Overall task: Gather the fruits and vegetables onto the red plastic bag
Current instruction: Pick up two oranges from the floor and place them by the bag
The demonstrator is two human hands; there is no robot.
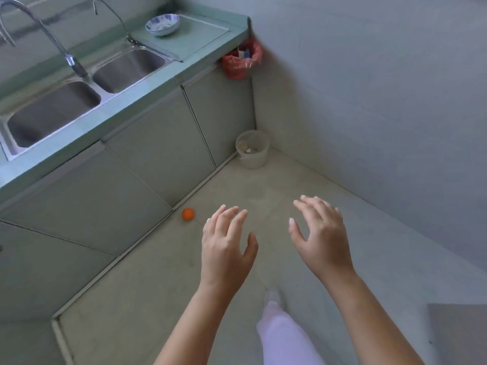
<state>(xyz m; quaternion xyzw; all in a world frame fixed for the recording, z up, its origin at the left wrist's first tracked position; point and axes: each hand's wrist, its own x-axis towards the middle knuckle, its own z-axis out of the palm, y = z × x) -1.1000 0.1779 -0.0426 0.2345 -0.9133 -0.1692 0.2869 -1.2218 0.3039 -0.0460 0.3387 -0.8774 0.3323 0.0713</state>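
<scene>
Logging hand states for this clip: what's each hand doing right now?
Left hand: open, fingers spread, holding nothing.
Right hand: open, fingers spread, holding nothing.

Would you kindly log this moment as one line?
hands: left, right open, empty | orange fruit: floor by cabinet

Left hand [226, 246] and right hand [320, 237] outstretched, palms down, fingers spread, apparently empty.
</scene>
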